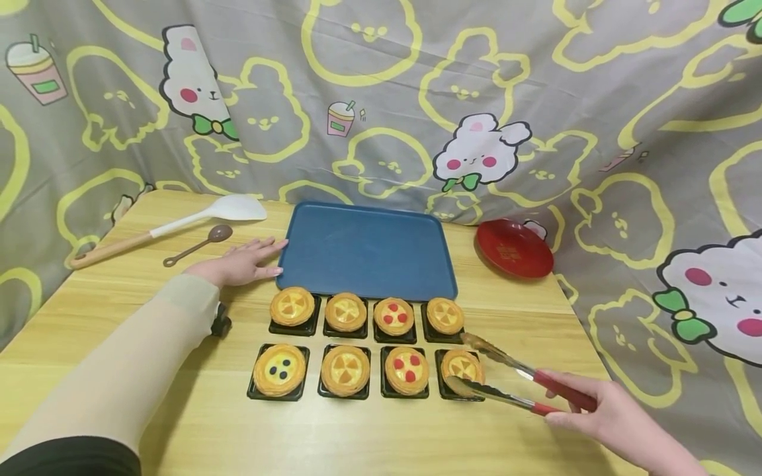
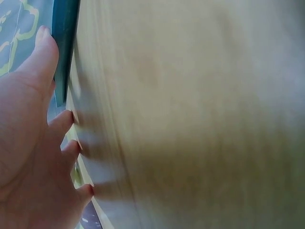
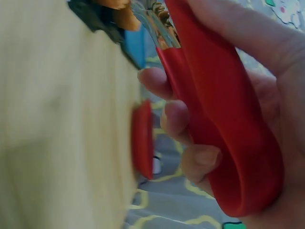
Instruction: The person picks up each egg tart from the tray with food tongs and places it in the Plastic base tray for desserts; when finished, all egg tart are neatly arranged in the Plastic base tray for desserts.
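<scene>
My left hand (image 1: 245, 262) rests on the table at the left edge of a blue tray (image 1: 366, 254). Its fingers are stretched out, and thumb and fingertips meet the tray's rim, as the left wrist view also shows. In my right hand (image 1: 601, 410) I grip food tongs by their red handles (image 3: 214, 95). The tongs' arms (image 1: 506, 396) are spread apart. One tip overlaps the front-right egg tart (image 1: 463, 367) in the head view, and the other lies just past the back-right tart (image 1: 445, 316). Each tart sits on a small black square tray (image 1: 262, 395).
Two rows of tarts stand before the blue tray; some have red dots (image 1: 407, 370), one has dark dots (image 1: 280, 370). A white spatula (image 1: 238, 207) and a brown spoon (image 1: 219, 233) lie at the left. A red plate (image 1: 514, 248) is at the back right, near a patterned curtain (image 1: 381, 99).
</scene>
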A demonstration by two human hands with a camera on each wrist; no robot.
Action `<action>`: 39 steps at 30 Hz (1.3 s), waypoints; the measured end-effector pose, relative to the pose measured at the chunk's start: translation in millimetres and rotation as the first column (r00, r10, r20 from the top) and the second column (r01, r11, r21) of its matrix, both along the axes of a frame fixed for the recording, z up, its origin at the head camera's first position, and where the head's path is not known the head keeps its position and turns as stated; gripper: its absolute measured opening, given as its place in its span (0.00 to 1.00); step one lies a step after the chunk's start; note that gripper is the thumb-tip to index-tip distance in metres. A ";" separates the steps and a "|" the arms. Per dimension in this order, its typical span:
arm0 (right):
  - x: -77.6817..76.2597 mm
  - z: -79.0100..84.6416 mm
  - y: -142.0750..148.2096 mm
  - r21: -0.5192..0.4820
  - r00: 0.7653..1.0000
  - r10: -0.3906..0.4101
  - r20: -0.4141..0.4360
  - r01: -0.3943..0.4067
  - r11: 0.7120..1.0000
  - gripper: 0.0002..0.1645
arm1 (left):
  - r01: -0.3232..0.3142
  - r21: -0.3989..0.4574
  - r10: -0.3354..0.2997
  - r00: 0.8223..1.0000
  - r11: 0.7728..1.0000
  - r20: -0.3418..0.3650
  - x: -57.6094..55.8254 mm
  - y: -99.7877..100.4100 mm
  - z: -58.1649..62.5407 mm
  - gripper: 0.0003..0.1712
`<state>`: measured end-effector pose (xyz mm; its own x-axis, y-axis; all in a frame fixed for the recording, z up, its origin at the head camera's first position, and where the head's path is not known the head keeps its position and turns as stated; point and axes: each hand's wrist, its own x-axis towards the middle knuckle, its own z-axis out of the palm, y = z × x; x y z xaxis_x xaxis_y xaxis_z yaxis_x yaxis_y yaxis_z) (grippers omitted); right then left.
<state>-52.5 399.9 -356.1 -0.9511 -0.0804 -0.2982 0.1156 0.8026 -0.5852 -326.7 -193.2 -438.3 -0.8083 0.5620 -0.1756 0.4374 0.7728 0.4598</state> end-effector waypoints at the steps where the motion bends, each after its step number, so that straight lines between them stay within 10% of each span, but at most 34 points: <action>1: -0.4 3.9 1.7 -0.009 1.000 -0.008 -0.014 0.008 1.000 0.40 | -0.002 -0.001 0.002 1.000 1.000 0.000 0.2 0.3 0.1 0.43; 5: -8.6 22.8 4.3 0.010 0.980 -0.039 -0.194 0.042 0.999 0.38 | 0.000 0.000 0.000 1.000 1.000 -0.010 1.3 0.4 0.8 0.43; 9: -31.6 39.8 0.2 0.074 0.904 -0.066 -0.422 0.107 0.992 0.38 | 0.001 0.017 -0.001 1.000 1.000 -0.019 2.3 0.7 0.8 0.43; 14: -68.8 34.0 -3.9 0.088 0.859 -0.136 -0.494 0.204 0.975 0.42 | 0.001 0.024 -0.001 1.000 1.000 -0.027 1.4 -1.2 -4.0 0.43; 25: -90.5 -34.7 30.0 0.086 0.925 -0.108 -0.363 0.148 0.985 0.41 | -0.008 0.017 0.008 1.000 1.000 -0.008 2.9 -1.2 1.2 0.43; 39: -90.9 -62.3 45.9 0.098 0.949 -0.111 -0.296 0.146 0.984 0.47 | -0.008 0.003 0.008 1.000 1.000 -0.005 2.5 -0.3 1.3 0.43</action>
<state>-143.4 445.7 -418.5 -0.9977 0.0672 -0.0093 0.0625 0.8572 -0.5112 -324.2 -193.6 -437.0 -0.8136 0.5561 -0.1698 0.4336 0.7748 0.4601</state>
